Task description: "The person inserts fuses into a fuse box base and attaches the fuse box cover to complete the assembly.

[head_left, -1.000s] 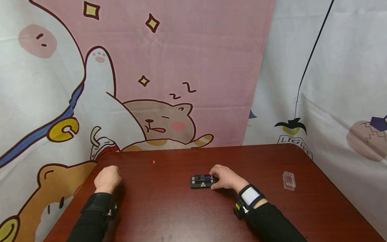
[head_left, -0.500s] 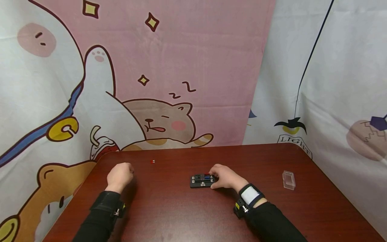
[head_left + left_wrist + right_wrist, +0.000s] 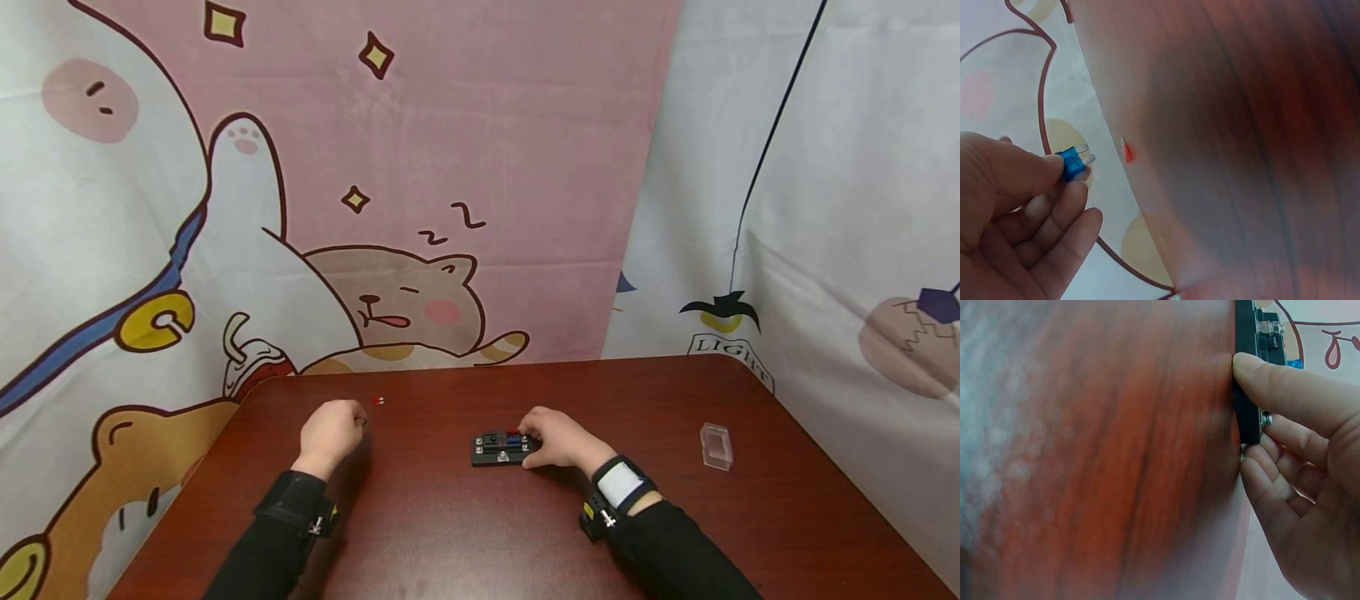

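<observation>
My left hand [image 3: 332, 435] pinches a blue blade fuse [image 3: 1072, 164] between thumb and fingers, its two metal prongs pointing outward in the left wrist view. Just beyond that hand, a small red blade fuse [image 3: 378, 402] lies on the table. A black fuse block [image 3: 493, 451] with metal terminal screws sits mid-table. My right hand [image 3: 561, 442] holds its right end, the thumb on the near side and the fingers around the far side. Something blue and something red show in the block beside the right fingers. The right wrist view shows the thumb against the block's base [image 3: 1248, 412].
A clear plastic cover [image 3: 717, 447] lies on the right of the brown table [image 3: 435, 533]. Behind the far table edge hangs a printed cloth [image 3: 525, 208] with cartoon animals. Both forearms wear dark sleeves and wrist cameras.
My left hand has moved right and slightly away from me across the table, closer to the red fuse. The right hand and the fuse block stay in place.
</observation>
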A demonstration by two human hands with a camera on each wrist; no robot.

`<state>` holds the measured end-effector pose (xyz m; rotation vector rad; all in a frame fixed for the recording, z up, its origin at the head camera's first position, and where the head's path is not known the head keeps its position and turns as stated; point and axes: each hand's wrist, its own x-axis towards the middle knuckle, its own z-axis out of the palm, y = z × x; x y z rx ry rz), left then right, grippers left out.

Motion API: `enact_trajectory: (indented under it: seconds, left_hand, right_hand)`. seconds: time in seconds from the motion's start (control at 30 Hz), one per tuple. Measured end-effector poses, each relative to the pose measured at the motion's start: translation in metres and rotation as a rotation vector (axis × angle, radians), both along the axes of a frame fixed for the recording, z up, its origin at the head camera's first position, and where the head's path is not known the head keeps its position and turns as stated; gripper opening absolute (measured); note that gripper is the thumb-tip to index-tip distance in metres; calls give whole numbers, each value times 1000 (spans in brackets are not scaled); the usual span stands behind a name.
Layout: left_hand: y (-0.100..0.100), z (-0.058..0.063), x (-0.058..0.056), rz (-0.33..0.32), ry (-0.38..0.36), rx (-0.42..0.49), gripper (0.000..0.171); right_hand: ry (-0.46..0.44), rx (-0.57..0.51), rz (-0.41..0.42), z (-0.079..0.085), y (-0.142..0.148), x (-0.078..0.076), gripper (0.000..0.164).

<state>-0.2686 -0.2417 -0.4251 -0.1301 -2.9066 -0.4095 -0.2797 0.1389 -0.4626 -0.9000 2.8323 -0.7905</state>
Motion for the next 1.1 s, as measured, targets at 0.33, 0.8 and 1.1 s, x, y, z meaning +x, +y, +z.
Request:
enact_trajectory:
  seconds: [0.33, 0.8, 1.1]
  left_hand:
    - [29, -4, 0, -50, 42, 25, 7]
    - [67, -13, 1, -147, 79, 39, 7]
    - [86, -17, 1, -186, 69, 39, 8]
  right_hand:
    - [-5, 3, -5, 0, 0, 0, 40]
    - [-9, 6, -14, -1, -1, 0, 40]
    - [-9, 3, -12, -1, 0, 0, 40]
